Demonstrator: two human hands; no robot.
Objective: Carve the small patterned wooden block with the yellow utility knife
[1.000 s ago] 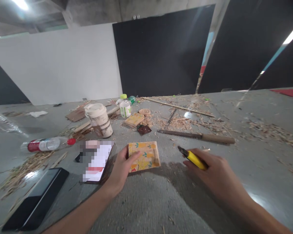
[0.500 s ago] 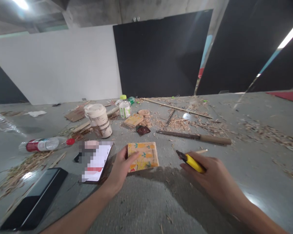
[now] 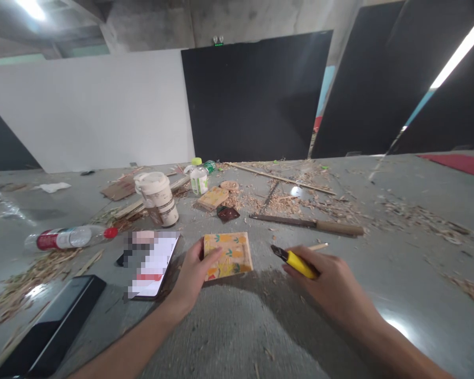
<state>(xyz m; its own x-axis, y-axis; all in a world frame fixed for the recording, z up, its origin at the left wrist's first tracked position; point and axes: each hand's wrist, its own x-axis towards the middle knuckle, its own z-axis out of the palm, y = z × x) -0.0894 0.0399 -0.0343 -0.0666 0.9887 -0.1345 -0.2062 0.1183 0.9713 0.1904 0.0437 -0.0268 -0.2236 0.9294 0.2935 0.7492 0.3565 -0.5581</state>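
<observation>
My left hand (image 3: 190, 276) grips the left edge of a small square wooden board (image 3: 236, 253), thumb across its top face. The board is painted yellow and orange with green leaf-like marks. In my right hand (image 3: 334, 281) is a utility knife (image 3: 301, 265) with a yellow body and dark tip, which points left toward the board and is apart from it. The fingers are wrapped around the knife's body. A thin wood sliver (image 3: 318, 246) lies just beyond the right hand. Behind both hands rests a long flat file (image 3: 286, 219) with a wooden handle.
At the left lie a phone (image 3: 158, 271), a black case (image 3: 49, 326) and a plastic bottle (image 3: 71, 238) with a red cap. Further back stand a lidded cup (image 3: 158, 197) and a green-capped bottle (image 3: 198, 178). Another painted board (image 3: 213, 198) lies among wood shavings (image 3: 288, 202).
The knife and my right hand have shifted a little left, nearer the board. The whole view has turned slightly. My left hand keeps its hold on the board.
</observation>
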